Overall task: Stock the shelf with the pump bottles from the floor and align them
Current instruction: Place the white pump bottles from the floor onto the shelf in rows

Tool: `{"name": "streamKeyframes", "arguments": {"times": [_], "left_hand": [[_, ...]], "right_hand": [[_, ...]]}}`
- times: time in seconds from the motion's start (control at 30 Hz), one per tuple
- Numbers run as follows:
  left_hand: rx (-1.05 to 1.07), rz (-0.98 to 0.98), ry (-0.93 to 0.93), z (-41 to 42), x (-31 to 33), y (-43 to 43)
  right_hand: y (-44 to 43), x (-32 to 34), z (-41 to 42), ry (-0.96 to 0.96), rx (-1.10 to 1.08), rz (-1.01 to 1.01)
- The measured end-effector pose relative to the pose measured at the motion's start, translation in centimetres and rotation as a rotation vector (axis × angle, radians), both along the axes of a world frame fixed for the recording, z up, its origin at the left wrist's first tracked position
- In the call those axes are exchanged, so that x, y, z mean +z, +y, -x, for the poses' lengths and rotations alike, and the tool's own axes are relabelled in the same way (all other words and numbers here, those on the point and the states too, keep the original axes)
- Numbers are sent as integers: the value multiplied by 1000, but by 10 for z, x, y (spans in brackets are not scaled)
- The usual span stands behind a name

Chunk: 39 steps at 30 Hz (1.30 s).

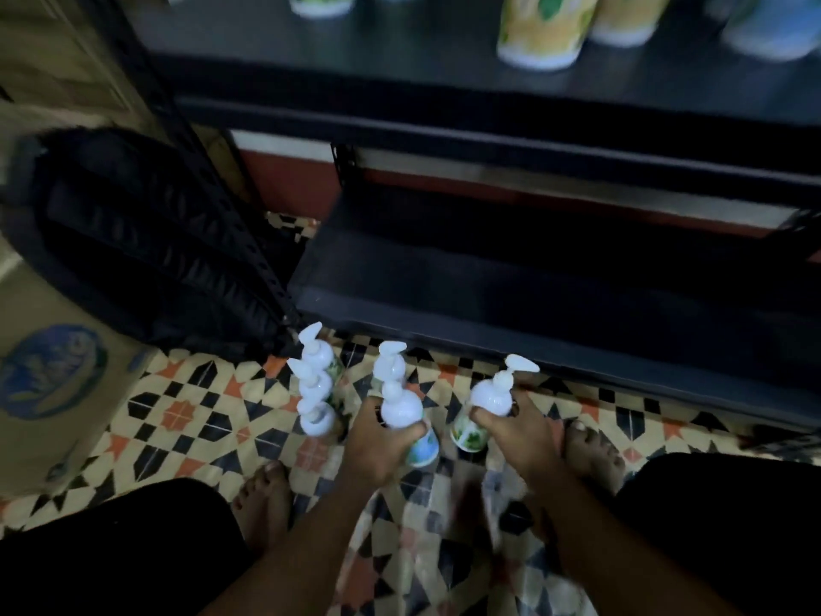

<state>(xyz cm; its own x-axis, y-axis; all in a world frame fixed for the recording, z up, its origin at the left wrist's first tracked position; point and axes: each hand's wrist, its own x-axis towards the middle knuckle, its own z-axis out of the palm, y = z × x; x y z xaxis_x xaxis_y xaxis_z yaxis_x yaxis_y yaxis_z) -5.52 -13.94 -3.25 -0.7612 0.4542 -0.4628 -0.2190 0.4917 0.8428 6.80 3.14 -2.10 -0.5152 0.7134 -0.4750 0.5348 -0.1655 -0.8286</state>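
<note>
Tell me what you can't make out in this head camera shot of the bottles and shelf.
Head view only.
Upper-shelf bottles: tops cut off by the frame edge, labels motion-blurred.
Blue-label bottle in the left hand: label mostly covered by the fingers.
Green-label bottle in the right hand: label likewise covered.
Box logo: blurred, unreadable.

Bottles [316,384] in smooth white plastic — glossy at the pumps, colour-printed lower down, shelf [488,277] of dark matt metal, floor [195,415] of smooth patterned tile, bag [146,242] in black cloth with a faint sheen, box [53,371] — matt brown cardboard
</note>
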Motion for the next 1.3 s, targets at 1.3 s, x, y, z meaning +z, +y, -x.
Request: {"name": "streamKeyframes", "arguments": {"times": [1.3], "left_hand": [[-9, -564, 138, -30, 316, -26]], "right_hand": [[-46, 313, -25, 631, 179, -21]]}}
